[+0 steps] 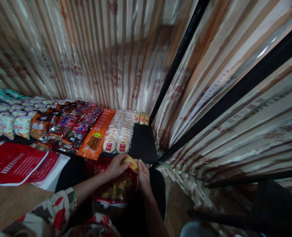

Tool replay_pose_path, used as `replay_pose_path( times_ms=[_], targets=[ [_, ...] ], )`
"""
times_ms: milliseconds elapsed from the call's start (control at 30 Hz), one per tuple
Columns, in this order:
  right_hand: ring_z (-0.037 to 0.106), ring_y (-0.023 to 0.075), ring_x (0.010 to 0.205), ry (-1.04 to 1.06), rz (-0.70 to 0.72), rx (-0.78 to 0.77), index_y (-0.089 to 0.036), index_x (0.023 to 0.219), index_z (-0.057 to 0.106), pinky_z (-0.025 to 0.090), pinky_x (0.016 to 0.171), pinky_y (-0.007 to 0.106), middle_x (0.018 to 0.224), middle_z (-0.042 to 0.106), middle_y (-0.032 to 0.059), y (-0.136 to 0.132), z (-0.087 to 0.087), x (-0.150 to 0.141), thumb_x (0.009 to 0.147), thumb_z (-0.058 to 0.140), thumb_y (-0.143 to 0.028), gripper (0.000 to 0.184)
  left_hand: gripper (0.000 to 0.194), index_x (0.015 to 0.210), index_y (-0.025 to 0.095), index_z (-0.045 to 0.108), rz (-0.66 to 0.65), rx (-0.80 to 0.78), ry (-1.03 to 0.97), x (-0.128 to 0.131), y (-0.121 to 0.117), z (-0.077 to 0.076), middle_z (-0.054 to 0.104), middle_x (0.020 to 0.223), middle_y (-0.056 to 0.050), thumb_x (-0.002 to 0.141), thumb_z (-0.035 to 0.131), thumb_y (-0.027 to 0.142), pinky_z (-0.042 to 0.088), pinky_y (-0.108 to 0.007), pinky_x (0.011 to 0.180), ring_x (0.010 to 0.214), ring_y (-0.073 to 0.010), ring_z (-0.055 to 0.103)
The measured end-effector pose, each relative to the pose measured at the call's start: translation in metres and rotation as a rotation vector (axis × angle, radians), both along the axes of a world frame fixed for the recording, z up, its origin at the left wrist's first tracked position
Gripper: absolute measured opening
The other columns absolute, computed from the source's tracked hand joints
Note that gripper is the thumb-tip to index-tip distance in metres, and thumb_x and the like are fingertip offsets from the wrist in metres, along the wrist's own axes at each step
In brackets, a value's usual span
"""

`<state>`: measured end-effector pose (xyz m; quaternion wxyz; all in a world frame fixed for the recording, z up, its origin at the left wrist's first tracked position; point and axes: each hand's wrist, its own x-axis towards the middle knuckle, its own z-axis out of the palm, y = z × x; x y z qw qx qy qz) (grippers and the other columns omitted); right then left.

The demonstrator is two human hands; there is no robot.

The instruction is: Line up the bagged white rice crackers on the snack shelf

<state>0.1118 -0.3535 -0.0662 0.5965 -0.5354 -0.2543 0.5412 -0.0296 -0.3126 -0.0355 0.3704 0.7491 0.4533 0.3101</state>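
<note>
Between both hands, just in front of the black shelf's (143,141) near edge, is a small yellow wrapped snack (131,162). My left hand (116,167) pinches its left end, and my right hand (143,172) grips its right end. Below them, between my knees, a red-trimmed clear bag (121,189) holds several similar yellow snacks. At the shelf's back right corner stand 3 small yellow packets (142,119). Rows of white round wrapped crackers (116,144) lie to the left of the bare part of the shelf.
Farther left are orange snack packs (95,143), dark red-and-purple packets (83,126) and several white pouches (22,126). A red bag (19,164) lies at lower left. Black metal poles (180,49) and a striped curtain (99,49) border the shelf.
</note>
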Motion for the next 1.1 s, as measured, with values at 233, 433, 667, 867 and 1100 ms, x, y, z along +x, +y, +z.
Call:
replay_pose_path(
  times_ms=[233, 433, 667, 867, 1100],
  targets=[
    [0.064, 0.0162, 0.068, -0.024, -0.035, -0.015, -0.017, 0.106, 0.057, 0.049, 0.059, 0.025, 0.081, 0.069, 0.0037, 0.0, 0.009, 0.005, 0.069, 0.058, -0.062, 0.058, 0.029, 0.088, 0.013, 0.058, 0.098, -0.238, -0.075, 0.014, 0.02, -0.001, 0.06, 0.065, 0.0, 0.074, 0.052, 0.038, 0.044, -0.026, 0.059, 0.06, -0.0144, 0.056],
    [0.061, 0.0141, 0.059, 0.017, -0.101, 0.036, -0.016, 0.113, 0.051, 0.044, 0.053, 0.022, 0.065, 0.066, 0.0001, 0.005, -0.001, 0.006, 0.063, 0.068, -0.054, 0.064, 0.029, 0.081, 0.016, 0.048, 0.135, -0.397, -0.272, 0.027, 0.025, -0.005, 0.056, 0.06, 0.002, 0.07, 0.053, 0.042, 0.044, -0.026, 0.052, 0.053, -0.0138, 0.056],
    [0.05, 0.0089, 0.045, 0.127, -0.266, 0.047, -0.019, 0.096, 0.055, 0.039, 0.045, 0.02, 0.055, 0.058, -0.006, 0.027, 0.002, 0.009, 0.057, 0.073, -0.05, 0.053, 0.035, 0.092, 0.019, 0.042, 0.11, -0.511, -0.333, 0.037, 0.013, -0.011, 0.058, 0.069, 0.002, 0.07, 0.054, 0.044, 0.043, -0.021, 0.046, 0.054, -0.0124, 0.059],
    [0.06, 0.014, 0.059, 0.108, -0.147, 0.121, -0.02, 0.09, 0.055, 0.047, 0.055, 0.025, 0.073, 0.066, -0.0003, 0.039, 0.008, 0.014, 0.063, 0.069, -0.049, 0.042, 0.026, 0.087, 0.019, 0.043, 0.134, -0.522, -0.265, 0.05, 0.012, -0.005, 0.055, 0.063, 0.004, 0.075, 0.049, 0.041, 0.033, -0.018, 0.039, 0.044, -0.0087, 0.05],
    [0.064, 0.0192, 0.083, -0.189, -0.125, 0.138, -0.018, 0.098, 0.058, 0.049, 0.077, 0.029, 0.09, 0.068, 0.0057, 0.039, 0.001, 0.025, 0.066, 0.064, -0.053, 0.048, 0.025, 0.092, 0.016, 0.057, 0.265, -0.366, -0.235, 0.068, 0.023, 0.0, 0.062, 0.084, -0.003, 0.072, 0.055, 0.031, 0.045, -0.024, 0.062, 0.073, -0.0151, 0.058]
  ],
)
